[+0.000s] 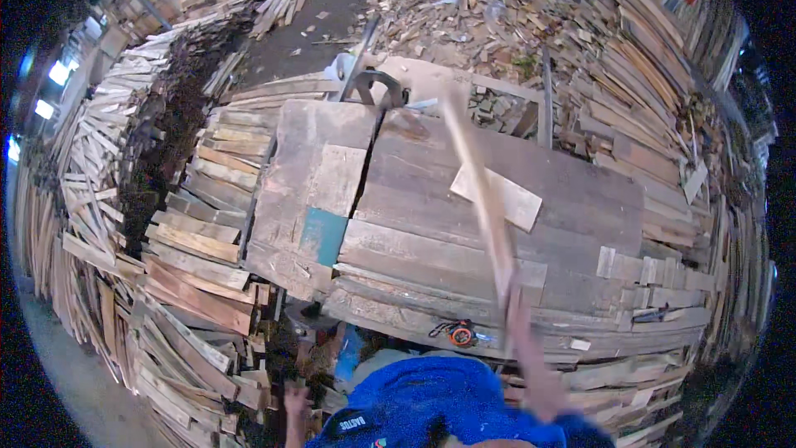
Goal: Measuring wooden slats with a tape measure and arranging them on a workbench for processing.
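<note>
My right hand (518,307) grips the near end of a long, narrow wooden board (482,191), which slants up and away over the wooden worktable (414,199). Motion blurs both the hand and the board. Under the board lies a short, pale wood piece (516,203), flat on the tabletop. Down at the lower left, my left hand (296,400) is beside the table's near corner, close to stacked wood. Its fingers look apart, and nothing shows in them. An orange and black round object (460,333) with a dark cord rests at the table's near edge.
A dark slot splits the tabletop, with a curved dark metal part (377,87) at its far end. A teal patch (323,236) lies left of the slot. Stacked boards (211,199) line the left, more planks (638,149) the right. A scrap heap (473,25) lies beyond.
</note>
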The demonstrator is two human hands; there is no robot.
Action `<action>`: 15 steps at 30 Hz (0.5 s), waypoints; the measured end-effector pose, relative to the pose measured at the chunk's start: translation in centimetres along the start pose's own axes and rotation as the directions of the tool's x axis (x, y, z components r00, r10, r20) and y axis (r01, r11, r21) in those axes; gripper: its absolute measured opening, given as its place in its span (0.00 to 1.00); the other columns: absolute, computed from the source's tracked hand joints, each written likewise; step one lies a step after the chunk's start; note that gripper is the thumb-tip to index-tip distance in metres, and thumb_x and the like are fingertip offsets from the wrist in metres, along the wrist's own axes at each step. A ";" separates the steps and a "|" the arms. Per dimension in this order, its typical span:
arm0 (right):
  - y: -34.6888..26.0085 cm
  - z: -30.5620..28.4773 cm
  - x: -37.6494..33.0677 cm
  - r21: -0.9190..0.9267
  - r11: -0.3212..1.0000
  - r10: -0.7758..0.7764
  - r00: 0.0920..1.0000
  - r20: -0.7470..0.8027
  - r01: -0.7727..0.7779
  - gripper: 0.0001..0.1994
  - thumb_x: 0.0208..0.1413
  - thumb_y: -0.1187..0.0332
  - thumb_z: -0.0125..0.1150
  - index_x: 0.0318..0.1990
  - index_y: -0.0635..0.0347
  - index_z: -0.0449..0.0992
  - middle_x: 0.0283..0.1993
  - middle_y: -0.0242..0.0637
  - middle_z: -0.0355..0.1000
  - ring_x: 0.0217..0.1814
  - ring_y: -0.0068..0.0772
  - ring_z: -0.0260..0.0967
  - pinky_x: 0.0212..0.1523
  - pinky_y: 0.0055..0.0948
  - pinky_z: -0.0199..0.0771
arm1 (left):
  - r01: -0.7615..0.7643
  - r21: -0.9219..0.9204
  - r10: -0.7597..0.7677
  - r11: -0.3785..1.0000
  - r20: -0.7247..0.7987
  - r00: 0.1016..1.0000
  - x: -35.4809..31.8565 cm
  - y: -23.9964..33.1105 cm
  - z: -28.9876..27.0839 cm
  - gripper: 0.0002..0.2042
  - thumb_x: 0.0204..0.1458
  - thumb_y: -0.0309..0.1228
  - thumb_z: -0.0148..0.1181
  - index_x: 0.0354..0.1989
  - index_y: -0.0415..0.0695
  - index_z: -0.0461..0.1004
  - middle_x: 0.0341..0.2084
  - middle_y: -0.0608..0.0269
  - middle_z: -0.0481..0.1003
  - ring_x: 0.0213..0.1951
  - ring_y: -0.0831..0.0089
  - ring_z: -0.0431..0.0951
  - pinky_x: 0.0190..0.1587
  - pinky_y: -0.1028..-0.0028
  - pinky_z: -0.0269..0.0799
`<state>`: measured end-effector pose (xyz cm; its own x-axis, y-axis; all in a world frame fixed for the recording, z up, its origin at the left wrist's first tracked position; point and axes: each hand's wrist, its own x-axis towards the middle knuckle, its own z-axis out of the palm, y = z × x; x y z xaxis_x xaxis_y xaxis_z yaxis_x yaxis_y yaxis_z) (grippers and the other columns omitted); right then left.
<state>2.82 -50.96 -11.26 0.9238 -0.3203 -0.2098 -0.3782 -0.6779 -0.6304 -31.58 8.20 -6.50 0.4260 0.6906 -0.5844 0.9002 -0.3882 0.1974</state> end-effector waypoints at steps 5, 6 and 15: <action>-37.7 -16.4 36.5 -0.269 0.660 -0.739 0.539 -0.405 0.702 0.29 0.64 0.51 0.56 0.67 0.61 0.67 0.55 0.57 0.76 0.59 0.53 0.73 0.59 0.46 0.72 | -0.102 -0.314 0.166 0.944 0.186 0.968 -1.2 4.2 4.9 0.23 0.55 0.45 0.70 0.48 0.36 0.82 0.37 0.55 0.84 0.37 0.70 0.83 0.44 0.70 0.77; -46.7 -19.4 35.0 -0.099 0.639 -0.715 0.542 -0.442 0.763 0.30 0.63 0.48 0.58 0.64 0.62 0.71 0.54 0.54 0.77 0.57 0.49 0.75 0.56 0.43 0.73 | -0.046 -0.417 0.117 0.908 0.147 0.982 -1.7 4.8 5.1 0.22 0.55 0.45 0.69 0.47 0.36 0.82 0.38 0.54 0.84 0.39 0.70 0.82 0.45 0.70 0.77; -56.8 8.5 -1.2 0.705 0.291 -0.945 0.078 0.318 0.646 0.21 0.63 0.52 0.62 0.53 0.58 0.82 0.50 0.49 0.79 0.53 0.42 0.78 0.54 0.39 0.75 | -0.071 -0.420 0.161 0.905 0.184 0.970 -8.8 0.5 9.3 0.25 0.59 0.49 0.63 0.49 0.36 0.80 0.37 0.51 0.84 0.39 0.63 0.83 0.44 0.63 0.77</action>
<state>23.66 -6.40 18.45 0.4486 0.8258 0.3417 0.5292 0.0626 -0.8462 -35.68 -3.72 -8.59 0.5413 0.4950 -0.6797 0.8225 -0.1438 0.5503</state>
